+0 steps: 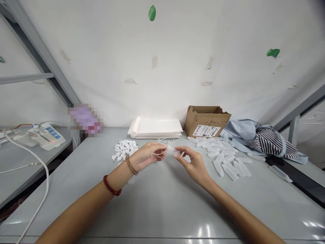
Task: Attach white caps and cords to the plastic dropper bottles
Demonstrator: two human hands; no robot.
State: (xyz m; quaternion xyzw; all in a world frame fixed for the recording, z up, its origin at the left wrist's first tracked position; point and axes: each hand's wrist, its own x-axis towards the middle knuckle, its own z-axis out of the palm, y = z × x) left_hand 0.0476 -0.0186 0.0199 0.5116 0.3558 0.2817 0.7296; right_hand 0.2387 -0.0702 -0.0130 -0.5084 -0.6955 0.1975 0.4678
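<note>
Over the middle of the grey table, my left hand (150, 154) is closed, with a thin white cord (159, 154) between its fingers. My right hand (193, 163) pinches the right side of a translucent plastic tube (172, 151), which meets the left fingertips at its other end. How the cord and the tube join is too small to make out. Behind the hands lie more white cords (162, 140). A heap of small white plastic caps (126, 149) is left of my left hand, and several translucent tubes (230, 162) are spread to the right.
At the back stands a stack of white sheets (158, 129), with an open cardboard box (207, 123) to its right. Bundled blue and striped cloth (269, 140) lies on the right. On the left side table sit a white device (49, 136) and a trailing white cable (45, 179).
</note>
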